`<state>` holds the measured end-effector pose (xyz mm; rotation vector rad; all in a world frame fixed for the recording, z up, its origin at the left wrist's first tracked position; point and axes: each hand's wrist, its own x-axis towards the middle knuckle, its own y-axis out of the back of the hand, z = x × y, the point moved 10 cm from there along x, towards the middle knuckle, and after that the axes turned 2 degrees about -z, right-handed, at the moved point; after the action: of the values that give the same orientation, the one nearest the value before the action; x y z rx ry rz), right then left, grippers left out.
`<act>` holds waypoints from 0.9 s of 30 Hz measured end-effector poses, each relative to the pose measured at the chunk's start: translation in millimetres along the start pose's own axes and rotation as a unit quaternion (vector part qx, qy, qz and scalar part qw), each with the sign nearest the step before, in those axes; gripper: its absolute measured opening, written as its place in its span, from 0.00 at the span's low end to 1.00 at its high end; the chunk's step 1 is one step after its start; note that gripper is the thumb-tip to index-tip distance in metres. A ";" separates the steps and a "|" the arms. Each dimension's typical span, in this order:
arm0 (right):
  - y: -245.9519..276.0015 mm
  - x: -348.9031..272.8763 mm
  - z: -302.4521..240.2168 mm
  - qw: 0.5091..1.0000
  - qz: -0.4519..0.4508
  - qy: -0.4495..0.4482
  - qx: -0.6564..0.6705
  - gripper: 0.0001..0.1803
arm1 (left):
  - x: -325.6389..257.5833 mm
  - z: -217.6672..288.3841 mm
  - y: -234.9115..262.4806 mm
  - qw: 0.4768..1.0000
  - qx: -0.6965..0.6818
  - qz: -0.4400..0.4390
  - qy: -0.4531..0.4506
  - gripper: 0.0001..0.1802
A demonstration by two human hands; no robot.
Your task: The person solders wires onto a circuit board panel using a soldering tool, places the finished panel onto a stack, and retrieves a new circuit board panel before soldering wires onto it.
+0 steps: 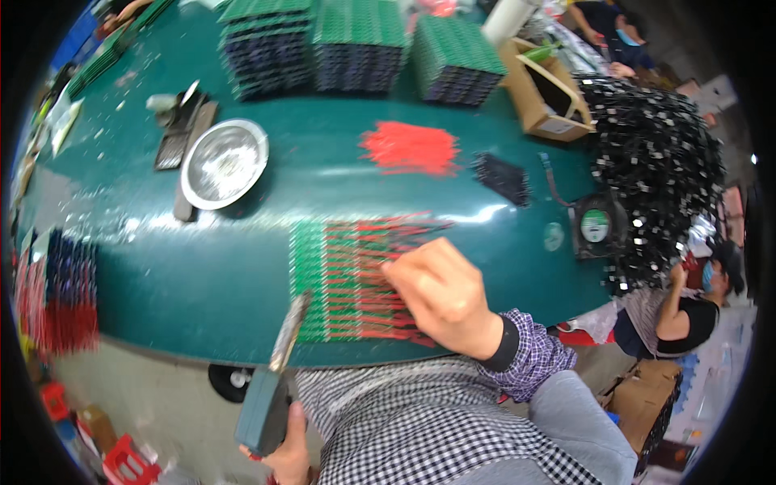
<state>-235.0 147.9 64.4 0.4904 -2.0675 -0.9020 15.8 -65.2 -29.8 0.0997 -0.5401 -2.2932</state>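
At the lower middle of the frame a flat green circuit-board panel (323, 279) lies on the dark green, glossy tabletop (210, 275), near its front edge. Thin red wires (380, 242) run in even rows across the panel's right part and stick out past its right side. The right hand (443, 295) rests on those wires with the fingers curled under in a loose fist; whether it pinches a wire cannot be told, since the fingertips are hidden. Its sleeve is a purple-and-white check with a black cuff.

At the lower left of centre the left hand (284, 454) grips the dark, blocky handle of a soldering iron (275, 380); the iron's slim metal shaft slants up to the panel's lower left edge, blurred.

Left of centre sits a round, shiny metal dish (224, 162), with a flat dark strip beneath it. A loose bunch of red wires (411, 148) lies at upper centre, a small bundle of black wires (503, 178) just right of it. Along the top stand ribbed stacks of green boards (356, 44). At the right are an open cardboard box (546, 89), a square black fan (596, 225) and a big tangled heap of black wires (659, 162). Another person (687, 311) sits at the far right
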 end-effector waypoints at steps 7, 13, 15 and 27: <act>81.8 -36.2 158.2 0.959 0.083 -0.156 -0.224 0.07 | 12.4 -0.2 -13.6 0.991 -0.082 0.007 0.106 0.16; 80.1 -41.4 188.1 0.964 0.064 -0.159 -0.205 0.06 | 9.7 -6.0 -14.3 0.992 -0.058 0.014 0.109 0.15; 76.8 -38.2 187.2 0.963 0.064 -0.157 -0.209 0.06 | 9.6 -4.2 -13.4 0.995 -0.050 0.006 0.092 0.15; 76.6 -30.4 160.1 0.969 0.025 -0.109 -0.219 0.09 | 5.3 -10.4 -9.1 0.991 -0.069 0.012 0.112 0.14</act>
<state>-347.5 286.3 38.5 0.1044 -1.9772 -1.3882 8.4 -66.9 -42.4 0.2782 -0.2640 -2.2514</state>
